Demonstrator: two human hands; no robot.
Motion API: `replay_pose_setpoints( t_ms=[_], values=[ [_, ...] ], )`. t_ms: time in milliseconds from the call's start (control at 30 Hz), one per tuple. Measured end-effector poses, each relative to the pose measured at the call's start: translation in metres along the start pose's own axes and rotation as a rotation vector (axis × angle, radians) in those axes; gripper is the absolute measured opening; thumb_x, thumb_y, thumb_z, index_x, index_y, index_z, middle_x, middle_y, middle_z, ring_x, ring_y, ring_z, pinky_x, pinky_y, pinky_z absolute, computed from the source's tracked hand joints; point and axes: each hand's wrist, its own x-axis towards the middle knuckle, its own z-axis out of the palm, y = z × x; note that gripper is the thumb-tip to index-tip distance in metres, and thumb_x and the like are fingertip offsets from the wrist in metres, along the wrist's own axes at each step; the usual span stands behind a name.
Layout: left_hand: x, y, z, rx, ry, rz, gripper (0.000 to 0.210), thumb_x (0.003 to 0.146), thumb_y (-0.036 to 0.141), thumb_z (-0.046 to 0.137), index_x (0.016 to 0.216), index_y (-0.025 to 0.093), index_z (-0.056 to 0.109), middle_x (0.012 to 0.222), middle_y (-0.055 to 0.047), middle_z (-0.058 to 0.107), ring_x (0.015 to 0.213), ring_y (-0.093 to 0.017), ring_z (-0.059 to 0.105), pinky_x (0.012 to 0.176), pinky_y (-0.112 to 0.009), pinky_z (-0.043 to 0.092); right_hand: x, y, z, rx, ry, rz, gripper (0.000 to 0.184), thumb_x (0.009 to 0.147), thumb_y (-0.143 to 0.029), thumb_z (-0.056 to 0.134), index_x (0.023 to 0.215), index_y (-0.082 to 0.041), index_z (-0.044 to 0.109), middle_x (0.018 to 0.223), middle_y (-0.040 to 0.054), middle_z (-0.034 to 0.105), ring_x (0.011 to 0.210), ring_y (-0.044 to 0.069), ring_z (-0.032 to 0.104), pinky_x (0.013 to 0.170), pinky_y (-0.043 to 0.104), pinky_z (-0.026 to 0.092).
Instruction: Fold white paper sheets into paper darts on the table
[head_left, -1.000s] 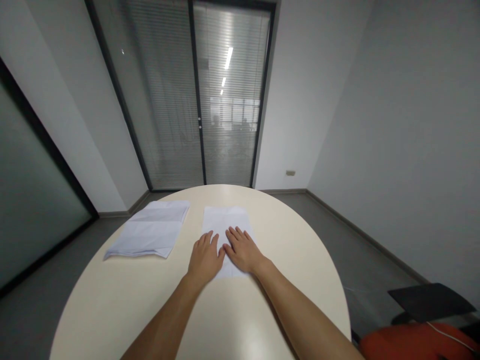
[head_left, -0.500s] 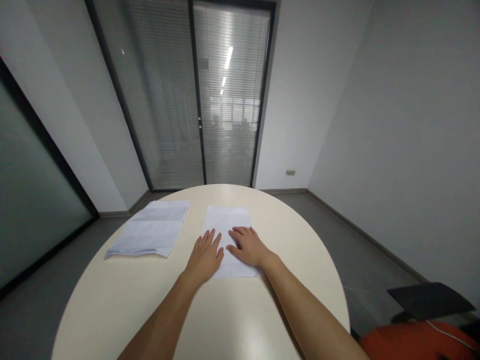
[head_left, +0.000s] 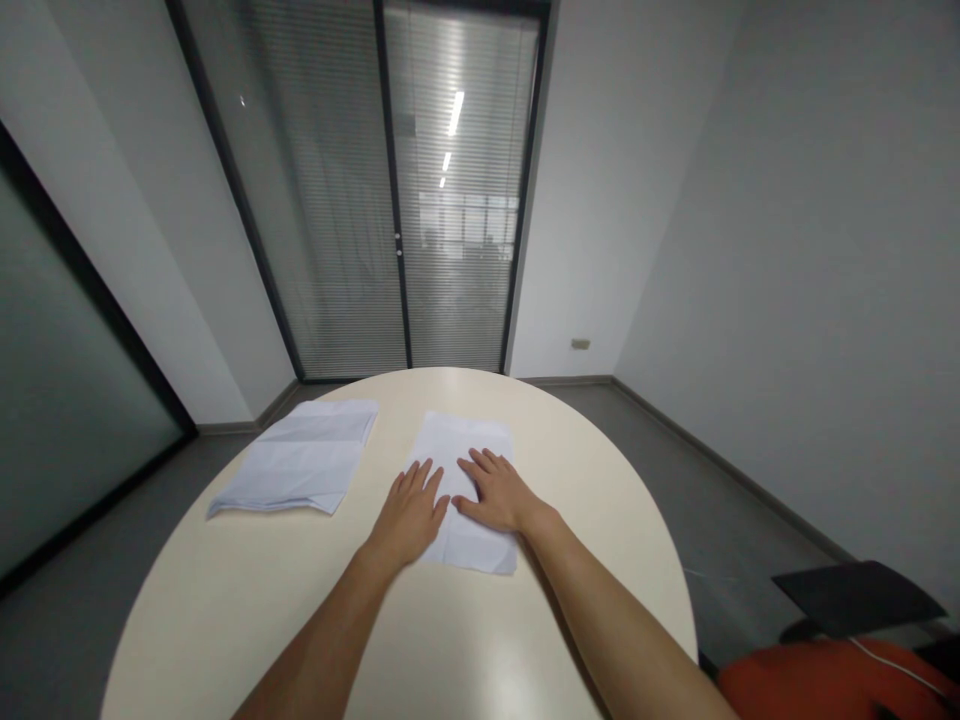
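Note:
A white folded cloth (head_left: 471,545) lies flat on the table, turned slightly clockwise, with faint creases in it. On its left edge rests my left hand (head_left: 410,512), fingers spread and palm down. My right hand (head_left: 496,492) lies palm down on its right side, fingers apart and thumb pointing towards the left hand. Neither hand grasps anything. To the left, a larger stack of folded white cloth (head_left: 300,455) sits near the table's far left edge, untouched.
The round cream table (head_left: 442,640) fills the foreground. An orange chair (head_left: 802,685) with a black armrest (head_left: 862,598) stands at the lower right. Beyond the table are a glass partition with blinds (head_left: 457,300) and grey walls (head_left: 825,300).
The cloth under my hands has rotated a little clockwise, its far edge shifting right and its near right corner coming closer. My right fingers have spread slightly; the stack stays put.

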Motion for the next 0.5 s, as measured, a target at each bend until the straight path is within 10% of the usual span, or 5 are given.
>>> replay_pose_setpoints(
  t_ms=[200, 367, 500],
  values=[
    [0.000, 0.016, -0.014, 0.074, 0.029, -0.067, 0.045, 0.101, 0.024, 0.039, 0.140, 0.012, 0.059, 0.149, -0.015, 0.057, 0.131, -0.031, 0.055, 0.105, -0.046, 0.048, -0.006, -0.020, -0.018, -0.136, 0.096, 0.054, 0.070, 0.088, -0.061, 0.060, 0.142, -0.016, 0.059, 0.139, 0.0183, 0.061, 0.127, 0.037, 0.053, 0.108, 0.049, 0.038],
    [-0.004, 0.025, -0.009, 0.023, -0.002, -0.095, 0.053, 0.102, 0.033, 0.038, 0.150, 0.010, 0.048, 0.160, -0.017, 0.043, 0.148, -0.033, 0.040, 0.119, -0.053, 0.033, -0.007, -0.035, -0.022, -0.224, 0.124, 0.156, 0.048, 0.094, -0.052, 0.053, 0.119, -0.015, 0.071, 0.122, 0.0205, 0.067, 0.117, 0.037, 0.058, 0.101, 0.050, 0.041],
    [-0.004, 0.016, -0.011, -0.097, -0.107, 0.051, 0.057, 0.102, 0.035, 0.038, 0.154, 0.011, 0.042, 0.165, -0.015, 0.034, 0.154, -0.029, 0.029, 0.125, -0.053, 0.024, -0.005, -0.034, -0.016, -0.122, 0.145, 0.052, 0.048, 0.103, -0.035, 0.036, 0.139, -0.015, 0.060, 0.147, 0.0172, 0.055, 0.138, 0.032, 0.047, 0.113, 0.047, 0.035]
  ],
)
